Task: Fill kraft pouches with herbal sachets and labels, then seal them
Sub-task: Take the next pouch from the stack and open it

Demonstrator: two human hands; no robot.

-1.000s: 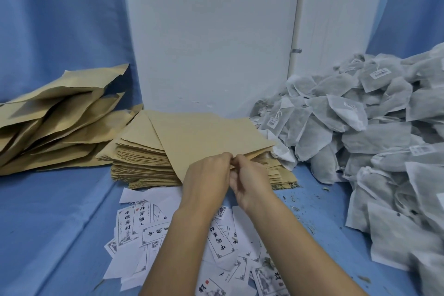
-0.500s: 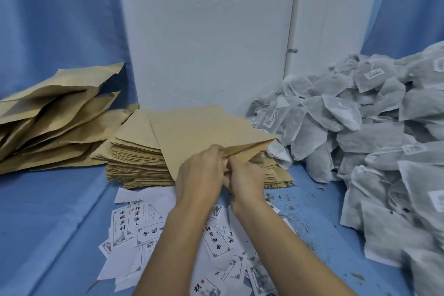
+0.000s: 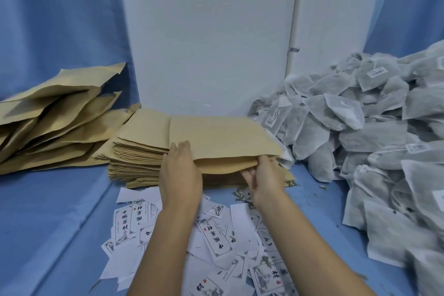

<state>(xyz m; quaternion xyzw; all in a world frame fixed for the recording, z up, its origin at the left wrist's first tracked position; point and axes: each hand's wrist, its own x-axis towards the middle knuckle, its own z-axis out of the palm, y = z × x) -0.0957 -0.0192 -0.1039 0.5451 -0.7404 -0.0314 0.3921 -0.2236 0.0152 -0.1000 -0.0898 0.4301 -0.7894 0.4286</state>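
Note:
The top kraft pouch (image 3: 223, 134) lies on a stack of flat empty pouches (image 3: 137, 158), its mouth facing me and gaping a little. My left hand (image 3: 180, 173) holds the upper layer at the mouth's left side, fingers on top of the paper. At the mouth's right corner, my right hand (image 3: 264, 175) pinches the lower layer. Printed white labels (image 3: 216, 238) lie scattered on the blue cloth under my forearms. A big heap of grey herbal sachets (image 3: 360, 127) fills the right side.
Bulging kraft pouches (image 3: 52, 122) are piled at the left against the blue curtain. A white panel (image 3: 206, 43) stands right behind the stack. Herb crumbs (image 3: 240, 193) dot the blue cloth (image 3: 48, 223) near the stack's front right corner.
The pouch was turned from a slant to square with me. My hands moved apart from one corner to the two sides of its mouth, which now gapes.

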